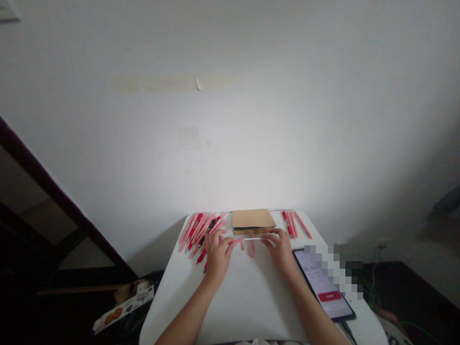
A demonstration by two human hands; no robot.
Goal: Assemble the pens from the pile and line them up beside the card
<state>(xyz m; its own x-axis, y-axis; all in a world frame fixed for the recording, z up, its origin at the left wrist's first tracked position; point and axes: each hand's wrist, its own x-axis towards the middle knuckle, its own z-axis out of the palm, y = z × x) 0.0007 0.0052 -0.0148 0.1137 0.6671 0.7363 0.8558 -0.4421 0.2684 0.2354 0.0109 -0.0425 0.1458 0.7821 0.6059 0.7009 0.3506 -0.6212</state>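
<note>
My left hand (216,253) and my right hand (279,248) meet over the far half of a small white table (247,292). Between them they hold a thin pink and white pen (247,238) lying crosswise, each hand pinching one end. A short red pen part (251,248) lies on the table just under it. Several pink and red pens (200,230) lie in a heap by my left hand. A smaller group of pink pens (293,224) lies beyond my right hand.
A brown cardboard box (253,220) sits at the table's far edge against the white wall. A phone (322,285) with a lit screen lies at the right. A printed carton (124,309) lies on the dark floor at the left.
</note>
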